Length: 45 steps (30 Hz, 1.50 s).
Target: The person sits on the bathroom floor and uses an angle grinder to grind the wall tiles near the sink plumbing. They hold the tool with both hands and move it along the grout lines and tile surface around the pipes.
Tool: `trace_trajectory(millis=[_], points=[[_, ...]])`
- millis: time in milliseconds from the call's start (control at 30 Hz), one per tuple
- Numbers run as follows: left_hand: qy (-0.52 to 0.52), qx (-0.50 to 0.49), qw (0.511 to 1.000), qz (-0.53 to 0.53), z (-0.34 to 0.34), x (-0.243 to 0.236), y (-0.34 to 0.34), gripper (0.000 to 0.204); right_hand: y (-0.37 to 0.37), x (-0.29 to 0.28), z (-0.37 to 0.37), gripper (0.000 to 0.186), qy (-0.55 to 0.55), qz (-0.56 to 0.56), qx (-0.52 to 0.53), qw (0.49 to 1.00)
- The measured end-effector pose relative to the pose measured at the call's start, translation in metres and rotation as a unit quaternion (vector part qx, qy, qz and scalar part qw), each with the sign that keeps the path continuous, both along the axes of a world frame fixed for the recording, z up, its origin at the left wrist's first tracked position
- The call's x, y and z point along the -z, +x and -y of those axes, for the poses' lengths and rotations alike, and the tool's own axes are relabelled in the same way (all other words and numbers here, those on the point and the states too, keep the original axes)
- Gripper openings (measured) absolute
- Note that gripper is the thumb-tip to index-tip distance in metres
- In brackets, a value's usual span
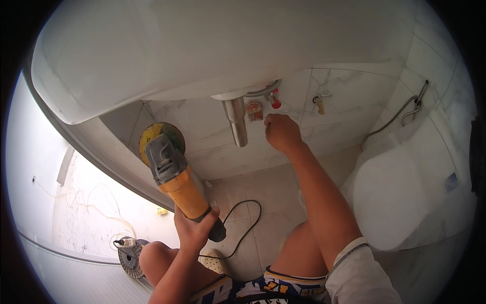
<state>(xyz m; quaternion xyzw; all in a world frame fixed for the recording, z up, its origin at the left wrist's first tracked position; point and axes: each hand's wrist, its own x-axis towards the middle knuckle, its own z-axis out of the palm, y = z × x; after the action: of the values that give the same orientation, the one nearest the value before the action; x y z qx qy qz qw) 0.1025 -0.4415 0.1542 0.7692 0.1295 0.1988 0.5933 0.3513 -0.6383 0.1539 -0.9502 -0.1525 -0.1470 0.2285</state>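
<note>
As the left hand grips the long yellow-and-grey angle grinder slanting up-left, the fisted right hand is nearer the cylindrical silver metal drainpipe.

Yellow-grey angle grinder, tilted

Drainpipe stands between grinder and right hand, open space below.

Glossy metal drainpipe, plastic-bodied grinder
</note>
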Motion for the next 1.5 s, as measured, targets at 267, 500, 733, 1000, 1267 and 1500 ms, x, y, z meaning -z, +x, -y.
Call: trace_trajectory(millis=[267, 500, 733, 1000, 1267, 1500], points=[[-0.008, 0.014, 1.000, 0.012, 0.003, 0.001, 0.002, 0.052, -0.006, -0.006, -0.012, 0.021, 0.010, 0.153, -0.196, 0.969], [0.029, 0.010, 1.000, 0.007, 0.000, 0.004, 0.003, 0.054, 0.004, -0.002, -0.006, 0.028, -0.158, -0.154, -0.046, 0.974], [0.023, -0.003, 1.000, 0.022, -0.002, 0.008, 0.005, 0.044, 0.003, 0.011, -0.019, 0.026, 0.029, 0.075, -0.085, 0.993], [0.030, 0.004, 1.000, 0.007, -0.010, 0.011, 0.002, 0.052, 0.020, 0.005, -0.033, 0.040, 0.087, 0.064, -0.072, 0.992], [0.034, 0.008, 0.999, 0.016, -0.011, 0.011, 0.002, 0.046, 0.015, -0.017, -0.028, 0.038, -0.008, 0.058, -0.112, 0.992], [0.045, 0.005, 0.999, 0.015, -0.009, 0.011, 0.005, 0.053, 0.003, 0.005, -0.054, 0.025, -0.011, 0.043, -0.184, 0.982]])
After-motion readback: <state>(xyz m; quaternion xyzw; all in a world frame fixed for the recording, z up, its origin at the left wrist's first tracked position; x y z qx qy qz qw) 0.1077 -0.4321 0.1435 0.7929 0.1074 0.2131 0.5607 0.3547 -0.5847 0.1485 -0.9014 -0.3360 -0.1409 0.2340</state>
